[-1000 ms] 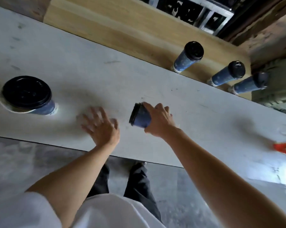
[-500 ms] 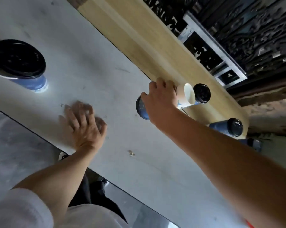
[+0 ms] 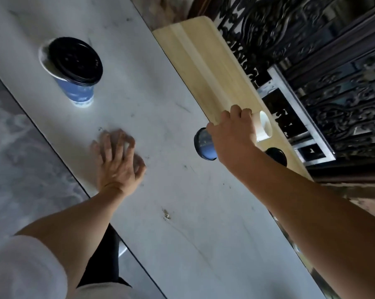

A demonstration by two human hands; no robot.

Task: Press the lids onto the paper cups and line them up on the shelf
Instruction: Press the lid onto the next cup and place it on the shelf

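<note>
Right hand (image 3: 232,139) clamped around a blue paper cup with a black plastic lid (image 3: 206,147), curled over its body. The cup lies on its side in my grip. Its lid end points toward my left hand, and its white base points out past my knuckles, over the pale wooden shelf (image 3: 199,61). I cannot tell whether cup and shelf touch.

Just beside my right wrist, on the shelf, stands a black-lidded cup (image 3: 276,155), mostly hidden by my forearm.

Left hand (image 3: 117,162) lies flat on the white marbled tabletop (image 3: 182,212), spread out and holding nothing; it is blurred.

Well beyond my left hand, a second blue paper cup (image 3: 81,91) stands on the tabletop. Its black lid sits off-centre, and a crescent of white rim shows.

Past the shelf, beyond my right hand, is a dark ornate metal grille (image 3: 333,104).
</note>
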